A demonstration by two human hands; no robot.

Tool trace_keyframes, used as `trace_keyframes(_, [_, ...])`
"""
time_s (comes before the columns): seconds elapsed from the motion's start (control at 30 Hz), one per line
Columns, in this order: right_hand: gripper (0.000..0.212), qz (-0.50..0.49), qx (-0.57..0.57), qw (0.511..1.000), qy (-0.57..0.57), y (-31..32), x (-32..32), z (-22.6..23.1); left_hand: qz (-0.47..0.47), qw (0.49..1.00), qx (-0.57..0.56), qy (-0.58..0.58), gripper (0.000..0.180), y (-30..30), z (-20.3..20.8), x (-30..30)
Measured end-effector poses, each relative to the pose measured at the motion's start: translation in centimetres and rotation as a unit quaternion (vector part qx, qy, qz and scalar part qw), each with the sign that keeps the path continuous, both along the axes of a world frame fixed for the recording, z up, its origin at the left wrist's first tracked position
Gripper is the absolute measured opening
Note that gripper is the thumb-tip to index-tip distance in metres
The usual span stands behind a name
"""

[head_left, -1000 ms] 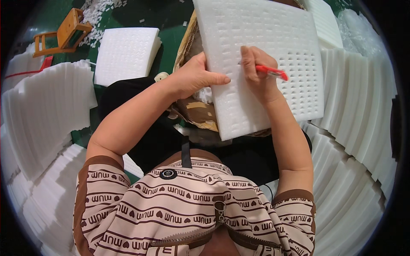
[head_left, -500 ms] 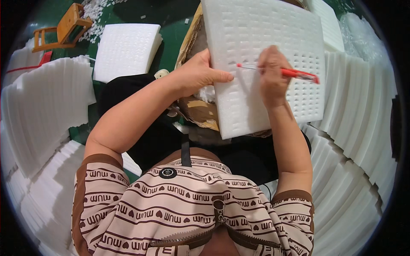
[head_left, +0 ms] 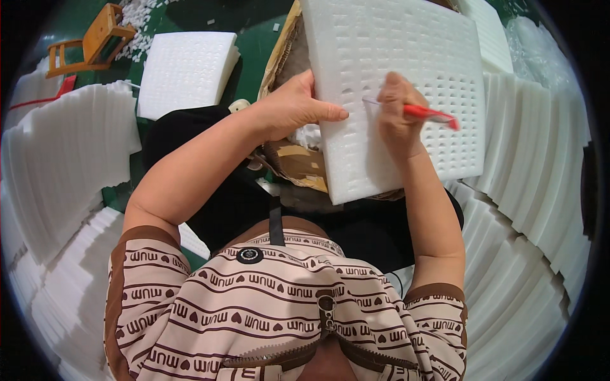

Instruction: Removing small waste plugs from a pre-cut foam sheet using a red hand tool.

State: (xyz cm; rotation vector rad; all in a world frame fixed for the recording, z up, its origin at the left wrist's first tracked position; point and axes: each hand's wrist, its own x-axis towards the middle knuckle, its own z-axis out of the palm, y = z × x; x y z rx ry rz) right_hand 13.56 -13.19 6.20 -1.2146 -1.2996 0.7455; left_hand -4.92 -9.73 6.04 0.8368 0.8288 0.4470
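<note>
A thick white foam sheet (head_left: 356, 165) lies tilted over a cardboard box, covered in rows of small rectangular cuts. On its right side many of these are open holes. My left hand (head_left: 295, 108) holds the sheet by its left edge, thumb on top and the other fingers hidden behind the edge. In my right hand (head_left: 400, 117) is a red pen (head_left: 432, 115), gripped in closed fingers over the middle of the sheet. The thin front end of the pen points left and meets the foam among the cuts; its very tip is not visible.
The open cardboard box (head_left: 298, 166) under the sheet holds white foam bits. Another foam sheet (head_left: 184, 76) lies at the left on the green floor, near a small wooden chair (head_left: 95, 41) and scattered foam pieces. Stacked foam sheets (head_left: 70, 152) stand on both sides; clear plastic wrap (head_left: 540, 54) lies far right.
The right hand has shifted slightly left, while the pen's front end has moved a little right and down. Its red tip, visible before, no longer shows. My left hand keeps its grip.
</note>
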Motion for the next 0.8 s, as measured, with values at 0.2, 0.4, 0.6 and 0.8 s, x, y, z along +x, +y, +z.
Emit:
trace_keyframes(0.2, [0.037, 0.011, 0.057, 0.971, -0.230, 0.4, -0.4, -0.6, 0.002, 1.000, -0.003, -0.018, 0.052, -0.1, -0.5, -0.4])
trace_keyframes(0.4, [0.030, 0.026, 0.007, 1.000, -0.015, 0.3, -0.8, -0.8, 0.039, 0.998, -0.038, -0.041, 0.040, -0.4, 0.3, 0.3])
trace_keyframes(0.6, [0.021, 0.035, 0.019, 0.999, -0.025, 0.0, 0.0, -0.5, 0.044, 0.999, -0.022, -0.019, 0.035, -0.1, -0.3, 0.1])
trace_keyframes(0.8, [0.022, 0.039, 0.125, 0.981, -0.145, 0.1, 0.3, -1.9, 0.037, 0.999, 0.008, -0.019, 0.036, -0.2, -0.3, 0.3])
